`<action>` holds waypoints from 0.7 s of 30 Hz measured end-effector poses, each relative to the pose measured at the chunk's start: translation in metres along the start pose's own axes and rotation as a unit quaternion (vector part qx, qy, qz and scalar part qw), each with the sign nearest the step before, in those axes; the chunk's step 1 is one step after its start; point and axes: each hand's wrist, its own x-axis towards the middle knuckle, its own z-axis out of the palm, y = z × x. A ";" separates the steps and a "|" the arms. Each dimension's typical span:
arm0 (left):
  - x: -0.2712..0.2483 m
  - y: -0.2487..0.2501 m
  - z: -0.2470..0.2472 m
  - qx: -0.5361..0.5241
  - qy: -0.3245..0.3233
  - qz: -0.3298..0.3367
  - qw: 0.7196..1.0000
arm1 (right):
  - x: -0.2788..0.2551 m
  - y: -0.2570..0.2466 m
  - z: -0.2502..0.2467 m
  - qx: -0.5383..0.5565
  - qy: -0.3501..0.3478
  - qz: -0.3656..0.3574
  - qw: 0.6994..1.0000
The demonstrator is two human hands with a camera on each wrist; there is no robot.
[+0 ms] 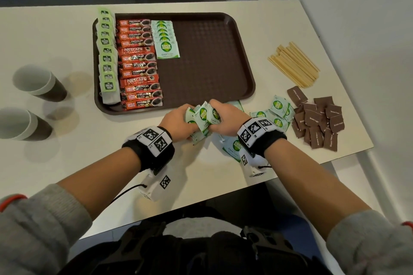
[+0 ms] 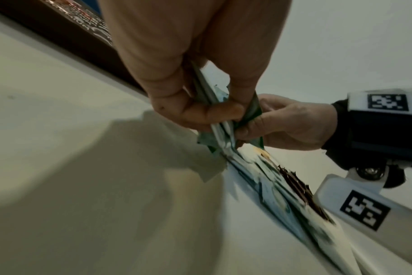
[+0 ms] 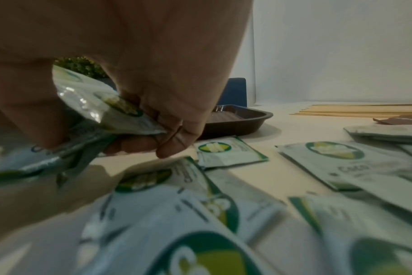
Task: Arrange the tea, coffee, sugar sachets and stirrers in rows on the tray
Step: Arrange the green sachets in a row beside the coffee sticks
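Both my hands, left [image 1: 176, 118] and right [image 1: 225, 118], clamp one bunch of sachets [image 1: 202, 116] between them; it's loose, so a slack squeeze could spill them short of the tray [image 1: 223, 56].

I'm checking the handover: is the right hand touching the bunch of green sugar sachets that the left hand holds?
Touching. The head view shows both the left hand and right hand gripping the bunch of green sugar sachets.

I see my left hand [image 1: 176, 121] and right hand [image 1: 225, 118] gripping a bunch of green coco sugar sachets [image 1: 202, 117] together, just off the brown tray [image 1: 212, 60] at its 6 o'clock edge. Wooden stirrers [image 1: 295, 65] lie at the tray's 3 o'clock.
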 end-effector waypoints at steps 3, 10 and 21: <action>0.002 -0.001 -0.007 -0.078 -0.002 -0.009 0.997 | 0.007 -0.008 -0.008 0.014 -0.008 0.007 1.000; 0.000 0.006 -0.024 -0.223 -0.051 -0.043 0.972 | 0.028 -0.027 -0.020 0.051 -0.033 0.000 0.998; 0.010 0.010 -0.081 -0.380 -0.077 -0.066 0.920 | 0.073 -0.068 -0.044 0.057 -0.012 -0.029 0.998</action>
